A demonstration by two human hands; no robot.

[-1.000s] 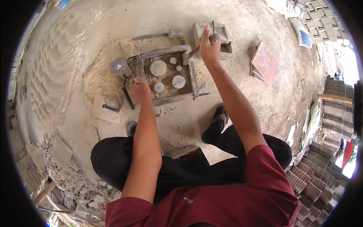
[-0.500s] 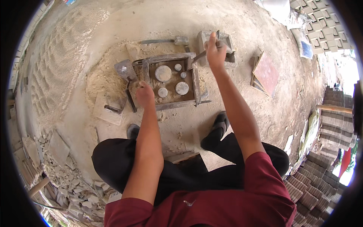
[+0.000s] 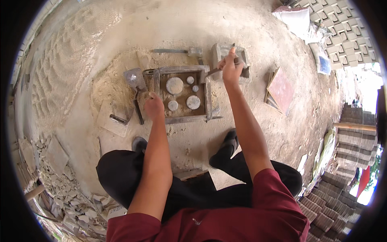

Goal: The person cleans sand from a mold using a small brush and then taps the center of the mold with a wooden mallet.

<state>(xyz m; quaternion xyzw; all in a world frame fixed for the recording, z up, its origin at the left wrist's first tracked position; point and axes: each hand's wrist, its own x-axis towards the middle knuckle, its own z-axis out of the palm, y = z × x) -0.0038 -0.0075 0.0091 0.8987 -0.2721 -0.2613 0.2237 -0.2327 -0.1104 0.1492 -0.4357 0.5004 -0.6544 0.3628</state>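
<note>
A rectangular mould frame (image 3: pixel 184 119) lies on the ground ahead of me, with several round pale discs, such as the large disc (image 3: pixel 174 86), set in the grey material inside. My left hand (image 3: pixel 154 107) is closed at the frame's left wall, its thumb on top; the fingers' undersides are hidden. To the right, my right hand (image 3: pixel 232 71) grips a dark-handled tool (image 3: pixel 213 72) whose far end reaches the frame's upper right corner. Its exact kind cannot be made out. Behind that hand sits a grey hollow block-shaped mould (image 3: pixel 219 52).
A trowel-like tool (image 3: pixel 135 79) lies left of the frame on loose sand, near a flat slab (image 3: pixel 111 128). Beyond the frame is a hammer (image 3: pixel 194 52). Stacked square boards (image 3: pixel 281 90) lie at right. Rubble (image 3: pixel 68 193) and paver stacks (image 3: pixel 346 155) flank me.
The view has shifted, so the frame and tools appear lower in the picture. My right hand has come slightly nearer to me, its grip turned a little. My left hand stays beside the frame.
</note>
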